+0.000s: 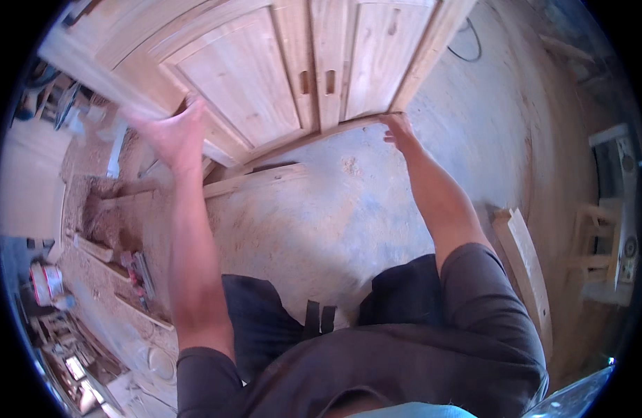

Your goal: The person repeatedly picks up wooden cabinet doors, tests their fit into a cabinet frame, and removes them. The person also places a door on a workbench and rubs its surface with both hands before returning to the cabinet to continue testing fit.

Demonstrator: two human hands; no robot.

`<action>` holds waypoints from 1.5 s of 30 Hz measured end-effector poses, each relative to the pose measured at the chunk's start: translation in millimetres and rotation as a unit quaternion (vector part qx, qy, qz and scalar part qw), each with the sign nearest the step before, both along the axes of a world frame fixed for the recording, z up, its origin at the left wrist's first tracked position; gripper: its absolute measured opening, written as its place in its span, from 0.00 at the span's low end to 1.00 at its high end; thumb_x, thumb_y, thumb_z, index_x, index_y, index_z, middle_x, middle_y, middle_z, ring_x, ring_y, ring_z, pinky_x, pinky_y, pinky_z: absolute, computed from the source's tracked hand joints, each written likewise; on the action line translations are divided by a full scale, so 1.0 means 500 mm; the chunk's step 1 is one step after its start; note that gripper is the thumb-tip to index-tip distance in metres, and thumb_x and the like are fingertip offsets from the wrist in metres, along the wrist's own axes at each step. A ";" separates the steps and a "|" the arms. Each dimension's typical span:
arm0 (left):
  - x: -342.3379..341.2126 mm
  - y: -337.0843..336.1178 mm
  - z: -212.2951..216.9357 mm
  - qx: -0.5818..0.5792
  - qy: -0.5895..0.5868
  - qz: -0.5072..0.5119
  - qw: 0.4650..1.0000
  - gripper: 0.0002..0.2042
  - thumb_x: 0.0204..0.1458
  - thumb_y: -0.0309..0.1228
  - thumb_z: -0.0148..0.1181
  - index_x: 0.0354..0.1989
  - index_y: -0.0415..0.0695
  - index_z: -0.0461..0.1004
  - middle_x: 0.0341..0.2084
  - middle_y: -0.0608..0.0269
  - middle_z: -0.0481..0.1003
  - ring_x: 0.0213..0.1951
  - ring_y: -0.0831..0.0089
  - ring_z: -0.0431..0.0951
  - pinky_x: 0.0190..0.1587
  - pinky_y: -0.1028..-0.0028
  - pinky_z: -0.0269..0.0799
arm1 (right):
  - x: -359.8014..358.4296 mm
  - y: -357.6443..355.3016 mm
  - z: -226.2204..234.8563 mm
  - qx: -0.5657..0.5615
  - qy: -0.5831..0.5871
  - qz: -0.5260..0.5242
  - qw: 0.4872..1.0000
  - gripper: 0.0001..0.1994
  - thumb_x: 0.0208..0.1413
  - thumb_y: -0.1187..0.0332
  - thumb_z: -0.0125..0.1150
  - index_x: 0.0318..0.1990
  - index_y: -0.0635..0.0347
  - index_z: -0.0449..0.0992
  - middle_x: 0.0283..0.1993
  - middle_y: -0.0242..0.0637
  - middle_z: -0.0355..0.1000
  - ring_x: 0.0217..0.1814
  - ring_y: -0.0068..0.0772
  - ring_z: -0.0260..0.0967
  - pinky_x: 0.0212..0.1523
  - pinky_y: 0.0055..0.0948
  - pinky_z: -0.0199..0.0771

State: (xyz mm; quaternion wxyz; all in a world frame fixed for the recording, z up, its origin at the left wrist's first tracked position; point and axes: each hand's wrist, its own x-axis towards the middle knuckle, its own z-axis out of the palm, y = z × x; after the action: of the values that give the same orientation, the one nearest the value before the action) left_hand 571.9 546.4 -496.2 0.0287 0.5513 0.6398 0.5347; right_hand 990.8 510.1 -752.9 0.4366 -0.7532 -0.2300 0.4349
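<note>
A large unfinished wooden cabinet with panelled doors stands tilted ahead of me on the dusty floor. My left hand is blurred and presses against its left lower edge. My right hand grips the cabinet's lower right corner. Both of my arms are stretched forward from my dark sleeves.
A loose wooden board lies on the floor just under the cabinet. Planks lie at my right. Wood scraps, sawdust and tools litter the left side. A wooden stool frame stands far right. A cable runs over the floor at the back.
</note>
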 end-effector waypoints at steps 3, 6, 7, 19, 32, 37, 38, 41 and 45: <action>-0.002 -0.005 0.006 -0.029 -0.016 0.006 0.999 0.61 0.38 0.35 0.73 0.73 0.22 0.32 0.65 0.28 0.60 0.65 0.49 0.68 0.70 0.63 0.61 | -0.024 0.018 -0.030 0.033 0.090 -0.056 0.994 0.24 0.51 0.67 0.67 0.54 0.68 0.71 0.48 0.52 0.74 0.50 0.54 0.75 0.45 0.52 0.83; 0.004 0.004 -0.004 0.007 -0.004 -0.014 1.000 0.61 0.39 0.35 0.73 0.73 0.22 0.32 0.65 0.27 0.59 0.65 0.49 0.67 0.70 0.63 0.61 | -0.015 0.048 -0.046 0.075 0.162 -0.109 0.978 0.19 0.52 0.73 0.63 0.51 0.70 0.72 0.44 0.52 0.74 0.45 0.52 0.76 0.43 0.50 0.85; 0.009 0.005 -0.005 0.011 -0.003 -0.020 1.000 0.61 0.39 0.35 0.73 0.73 0.21 0.31 0.65 0.27 0.59 0.65 0.49 0.67 0.70 0.63 0.61 | -0.002 0.054 -0.061 0.092 0.183 -0.126 0.971 0.18 0.52 0.75 0.61 0.51 0.71 0.72 0.44 0.52 0.74 0.43 0.52 0.77 0.43 0.50 0.86; 0.005 0.004 -0.003 -0.001 0.010 -0.001 1.000 0.61 0.38 0.37 0.74 0.73 0.23 0.34 0.65 0.29 0.61 0.65 0.48 0.68 0.69 0.61 0.62 | -0.022 0.103 -0.062 0.056 0.149 -0.190 0.969 0.11 0.54 0.82 0.51 0.44 0.75 0.74 0.42 0.54 0.75 0.39 0.54 0.80 0.36 0.50 0.89; 0.002 -0.014 0.012 -0.006 -0.061 -0.026 0.998 0.56 0.38 0.32 0.73 0.72 0.29 0.39 0.60 0.33 0.65 0.60 0.51 0.71 0.66 0.60 0.63 | -0.257 -0.004 0.195 0.146 -0.311 -0.009 0.939 0.22 0.50 0.63 0.65 0.49 0.71 0.75 0.40 0.50 0.79 0.43 0.44 0.79 0.50 0.40 0.77; -0.027 0.019 -0.025 0.041 -0.048 -0.054 0.997 0.60 0.38 0.36 0.75 0.72 0.25 0.36 0.62 0.32 0.62 0.62 0.48 0.69 0.68 0.61 0.62 | -0.351 -0.031 0.291 0.223 -0.342 0.119 0.905 0.17 0.57 0.64 0.64 0.50 0.66 0.76 0.47 0.51 0.79 0.47 0.49 0.78 0.50 0.44 0.77; -0.025 0.022 -0.023 0.038 -0.009 -0.030 0.999 0.60 0.38 0.37 0.75 0.72 0.24 0.36 0.63 0.31 0.62 0.62 0.48 0.69 0.67 0.61 0.62 | -0.354 -0.021 0.299 0.215 -0.371 0.114 0.896 0.17 0.57 0.63 0.64 0.50 0.66 0.76 0.45 0.50 0.80 0.46 0.49 0.79 0.49 0.43 0.77; -0.013 0.007 -0.003 0.006 -0.003 -0.017 1.000 0.60 0.39 0.39 0.74 0.72 0.24 0.36 0.64 0.30 0.60 0.63 0.47 0.68 0.68 0.61 0.62 | -0.348 -0.003 0.325 0.154 -0.420 0.124 0.886 0.15 0.57 0.62 0.65 0.47 0.64 0.78 0.40 0.47 0.82 0.43 0.49 0.80 0.48 0.43 0.77; -0.018 0.013 -0.009 0.016 0.015 0.015 1.000 0.60 0.39 0.39 0.73 0.73 0.24 0.36 0.65 0.28 0.59 0.64 0.45 0.67 0.69 0.60 0.62 | -0.357 0.007 0.335 0.188 -0.443 0.091 0.872 0.09 0.56 0.64 0.66 0.38 0.60 0.80 0.33 0.46 0.81 0.38 0.50 0.80 0.42 0.43 0.77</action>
State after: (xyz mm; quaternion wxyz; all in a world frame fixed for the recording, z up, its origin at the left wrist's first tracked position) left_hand 562.7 553.1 -500.7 0.0026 0.5500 0.6398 0.5368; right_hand 812.1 513.5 -585.4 0.3806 -0.7465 -0.5442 0.0420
